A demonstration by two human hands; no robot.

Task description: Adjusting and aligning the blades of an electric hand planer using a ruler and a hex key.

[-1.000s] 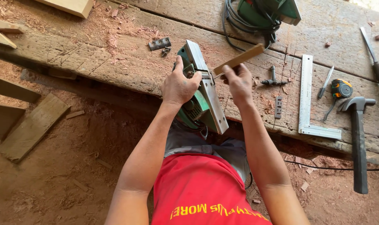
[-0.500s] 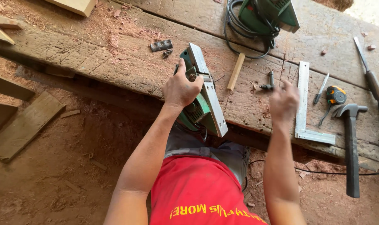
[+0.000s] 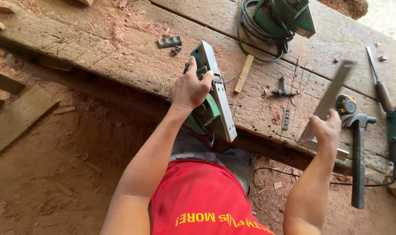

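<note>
Above the workbench, right hand lifts steel square, blade slanting up-right.

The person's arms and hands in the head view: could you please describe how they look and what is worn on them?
Both arms are bare from the shoulder down: no sleeves reach the forearms, and no gloves, watch or rings show. The left hand and right hand are uncovered, with fingers bare. The only clothing in view is a red shirt with yellow lettering and grey trousers below it.

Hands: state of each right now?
Left hand: closed on the green electric planer.
Right hand: closed on the metal try square, lifted off the bench.
</note>
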